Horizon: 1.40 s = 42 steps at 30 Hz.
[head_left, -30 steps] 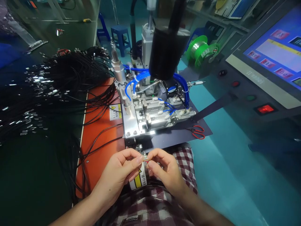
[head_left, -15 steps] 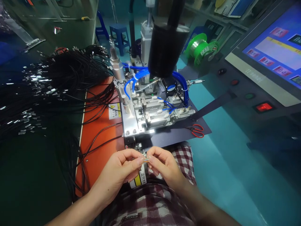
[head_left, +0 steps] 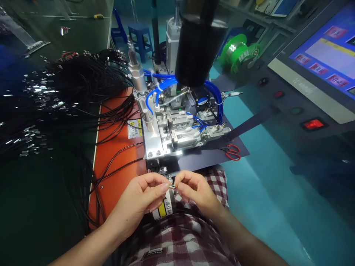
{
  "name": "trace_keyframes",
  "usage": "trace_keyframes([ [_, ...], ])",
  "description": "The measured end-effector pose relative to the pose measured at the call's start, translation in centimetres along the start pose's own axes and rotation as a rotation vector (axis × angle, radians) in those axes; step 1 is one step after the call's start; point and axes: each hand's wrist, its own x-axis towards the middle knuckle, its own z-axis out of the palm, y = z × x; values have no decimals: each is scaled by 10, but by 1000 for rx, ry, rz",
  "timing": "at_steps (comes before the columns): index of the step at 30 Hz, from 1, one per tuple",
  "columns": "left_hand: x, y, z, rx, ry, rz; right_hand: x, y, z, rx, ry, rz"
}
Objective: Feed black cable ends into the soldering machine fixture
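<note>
You have red-handled scissors (head_left: 233, 152), a bright green plastic spool (head_left: 236, 53), an orange-red flat bench (head_left: 113, 151), curved blue tubes (head_left: 217, 96), and checked fabric in maroon and white (head_left: 191, 236) across your lap

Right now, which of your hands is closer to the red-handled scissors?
Right: the right hand is nearer the body and left of the scissors; the left hand is farther left.

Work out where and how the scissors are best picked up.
Probably by the red loops, with the right hand coming from above and the right. The scissors lie flat on the dark plate, blades pointing left towards the machine, loops facing the plate's right edge, so that side looks more open.
</note>
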Motion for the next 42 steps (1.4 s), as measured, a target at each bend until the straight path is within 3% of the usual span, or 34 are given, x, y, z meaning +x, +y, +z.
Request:
trace_keyframes([
  [4, -1, -1, -1, -13, -6, 11, 1, 8, 8, 38, -6, 13],
  [9, -2, -2, -1, -3, 17, -3, 1, 10, 16, -22, 84, -32],
  [25, -2, -3, 0, 37, 40, 1, -5, -5, 15, -98, 127, -71],
  [33, -2, 2, -2, 46, -25, -15, 0, -5, 5, -22, -27, 8],
  [37, -2, 1, -4, 46, -71, -26, 3, -13, -5, -141, -122, 2],
  [42, -2, -1, -3, 129, -45, -30, 5, -26, -10, -377, -196, -127],
])
